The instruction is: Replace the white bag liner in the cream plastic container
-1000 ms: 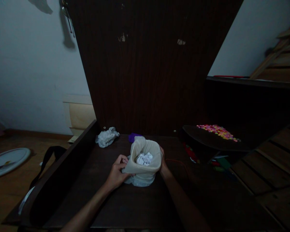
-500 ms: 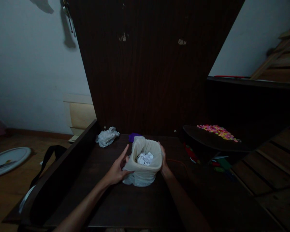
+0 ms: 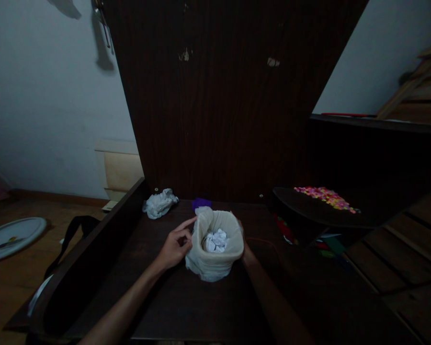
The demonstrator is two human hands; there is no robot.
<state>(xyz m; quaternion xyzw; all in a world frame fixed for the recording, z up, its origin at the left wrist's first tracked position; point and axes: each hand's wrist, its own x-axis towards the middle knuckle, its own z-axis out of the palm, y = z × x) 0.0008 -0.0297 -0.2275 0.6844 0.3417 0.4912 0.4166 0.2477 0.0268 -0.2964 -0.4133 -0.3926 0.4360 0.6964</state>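
A small bin (image 3: 219,258) lined with a whitish plastic bag stands on the dark desk (image 3: 187,306), with crumpled white paper (image 3: 216,240) inside. The liner is folded over its rim and hangs down outside. At the bin's left side, my left hand (image 3: 176,245) has thumb and fingers closed at the bag's edge, the index finger stretched toward the rim. My right hand (image 3: 244,239) is wrapped against the bin's right side, its fingers partly hidden behind it.
A crumpled plastic bag (image 3: 160,203) lies at the desk's back left, and a purple item (image 3: 201,203) sits behind the bin. Colourful small pieces (image 3: 326,198) cover part of a shelf at right. A raised board (image 3: 104,254) edges the desk's left side.
The bin appears slightly lower and tilted differently. My left hand's fingers have drawn together at the bag, and the loose liner on the left now lies closer to the bin.
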